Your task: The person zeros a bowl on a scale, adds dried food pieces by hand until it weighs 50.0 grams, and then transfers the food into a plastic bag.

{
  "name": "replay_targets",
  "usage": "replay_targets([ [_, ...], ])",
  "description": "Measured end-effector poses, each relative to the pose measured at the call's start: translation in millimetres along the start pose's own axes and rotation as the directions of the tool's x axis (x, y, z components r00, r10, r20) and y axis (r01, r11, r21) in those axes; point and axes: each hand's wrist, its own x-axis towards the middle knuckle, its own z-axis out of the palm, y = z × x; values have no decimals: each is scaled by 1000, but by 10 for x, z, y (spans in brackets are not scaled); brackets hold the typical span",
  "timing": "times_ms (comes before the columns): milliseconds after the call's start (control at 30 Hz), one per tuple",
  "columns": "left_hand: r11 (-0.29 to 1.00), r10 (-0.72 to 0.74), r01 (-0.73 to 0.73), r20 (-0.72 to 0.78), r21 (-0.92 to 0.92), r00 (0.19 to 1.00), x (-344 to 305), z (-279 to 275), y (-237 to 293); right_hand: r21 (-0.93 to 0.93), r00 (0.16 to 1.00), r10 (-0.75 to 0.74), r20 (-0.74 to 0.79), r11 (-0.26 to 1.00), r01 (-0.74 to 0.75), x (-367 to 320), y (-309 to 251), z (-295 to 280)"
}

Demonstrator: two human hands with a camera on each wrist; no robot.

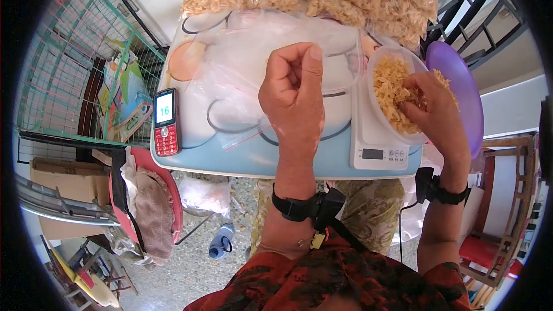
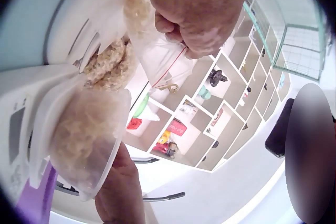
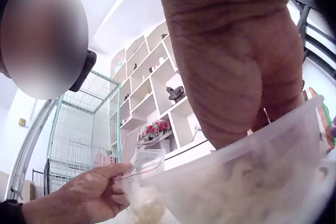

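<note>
Red-and-black patterned clothing (image 1: 340, 276) lies nearest. The left hand (image 1: 294, 89) is curled closed, pinching a thin, clear plastic zip bag (image 2: 157, 58) holding some yellowish contents. The right hand (image 1: 435, 106) bends its fingers into crinkled, yellow flakes (image 1: 391, 112); whether it grips any is unclear. They lie in a round, translucent plastic tub (image 1: 372, 89) on a flat white scale (image 1: 362, 141), on the smooth surface (image 1: 230, 158).

Smooth plastic tub (image 3: 241, 184), thin glossy plastic bag (image 2: 157, 58) — rough flakes (image 1: 389, 83)
</note>
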Motion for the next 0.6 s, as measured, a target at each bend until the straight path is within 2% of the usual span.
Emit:
replay_targets([
  [100, 1000, -12, 12, -9, 18, 1000, -10, -11, 1, 60, 998, 7, -62, 998, -3, -5, 62, 4],
  [200, 1000, -11, 11, -18, 16, 1000, -11, -15, 4, 176, 991, 110, -71, 980, -96, -12, 33, -59],
  [300, 1000, -6, 6, -18, 19, 1000, -7, -28, -5, 239, 958, 286, -32, 933, -271, -3, -87, -137],
  [400, 1000, -12, 12, -19, 11, 1000, -11, -30, -8, 357, 959, 281, -47, 901, -247, 5, -71, -95],
  [467, 1000, -14, 14, -24, 14, 1000, -13, -27, -1, 251, 984, 143, -104, 961, -113, -22, -14, -19],
  [533, 999, -13, 14, -32, 33, 999, -10, -19, 13, 223, 993, 64, -100, 974, -41, -48, -23, 2],
  [600, 1000, -9, 10, -32, 21, 999, -8, -23, 8, 250, 997, 55, -60, 968, -39, -62, -69, -5],
])
